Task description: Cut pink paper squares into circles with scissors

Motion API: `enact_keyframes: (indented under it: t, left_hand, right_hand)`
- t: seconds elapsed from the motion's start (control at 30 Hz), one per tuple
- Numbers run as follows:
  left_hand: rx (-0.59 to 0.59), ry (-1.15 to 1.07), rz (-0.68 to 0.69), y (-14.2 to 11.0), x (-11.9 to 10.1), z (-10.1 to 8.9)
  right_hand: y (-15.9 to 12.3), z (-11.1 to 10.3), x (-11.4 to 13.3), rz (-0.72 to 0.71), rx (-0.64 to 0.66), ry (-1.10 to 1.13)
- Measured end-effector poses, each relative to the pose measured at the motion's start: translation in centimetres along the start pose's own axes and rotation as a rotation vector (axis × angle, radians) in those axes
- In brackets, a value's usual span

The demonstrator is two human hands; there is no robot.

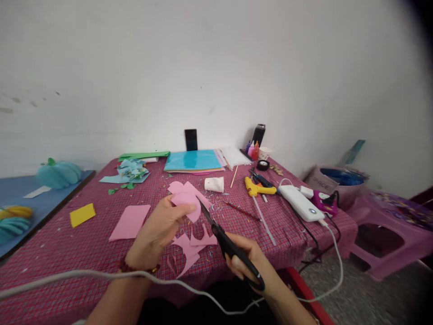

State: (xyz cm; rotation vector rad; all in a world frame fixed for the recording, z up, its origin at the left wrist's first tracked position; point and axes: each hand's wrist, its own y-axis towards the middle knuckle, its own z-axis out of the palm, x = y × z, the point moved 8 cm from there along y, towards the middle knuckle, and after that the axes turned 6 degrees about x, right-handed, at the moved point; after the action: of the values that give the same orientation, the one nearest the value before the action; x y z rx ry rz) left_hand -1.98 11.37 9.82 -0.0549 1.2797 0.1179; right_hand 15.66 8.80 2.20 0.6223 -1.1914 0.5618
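Note:
My left hand is closed on a rounded pink paper piece, held up above the table. My right hand grips black-handled scissors, whose blades point up-left and meet the edge of the pink piece. Pink paper offcuts lie on the cloth just under my hands. A pink paper rectangle lies flat to the left of my left hand.
The table carries a red checked cloth. On it lie a yellow glue gun, a white power bank, a tipped paper cup, a paper stack and a yellow square. A white cable crosses in front. A pink stool stands at right.

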Motion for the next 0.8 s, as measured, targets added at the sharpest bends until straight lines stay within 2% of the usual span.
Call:
enact_keyframes:
  t: [0.2,0.43,0.6,0.8]
  left_hand:
    - [0.049,0.005,-0.016,0.1,-0.2,0.0]
    - [0.101,0.093,-0.135,-0.4,1.4,0.0]
    - [0.165,0.089,-0.177,-1.1,2.4,1.2]
    - [0.165,0.048,-0.195,-1.5,3.1,1.8]
  right_hand:
    - [0.0,0.0,-0.1,0.038,0.042,0.013]
    - [0.1,0.2,0.2,0.022,0.160,0.025]
    - [0.3,0.6,0.6,-0.013,0.124,0.030]
    - [0.3,0.6,0.6,0.003,0.095,0.052]
